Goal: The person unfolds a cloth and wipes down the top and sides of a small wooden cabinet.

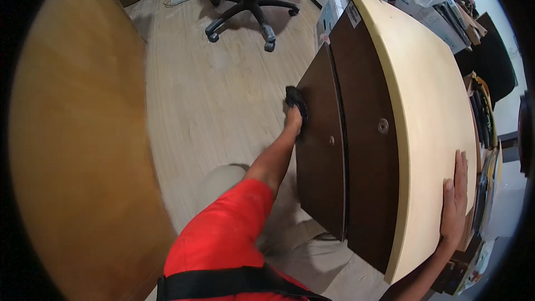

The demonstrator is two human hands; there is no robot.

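Note:
My left hand reaches down beside the dark brown drawer front of a cabinet, its fingers wrapped round a black cloth that touches the front near its far edge. On the pale wooden top of the cabinet, my right hand lies flat near the right edge, fingers stretched out and holding nothing. Two round locks show on the dark fronts, one on the upper drawer and one on the lower.
An office chair on casters stands at the far end of the wooden floor. A large brown wooden panel rises at the left. Boxes, papers and folders are piled behind the cabinet at the right.

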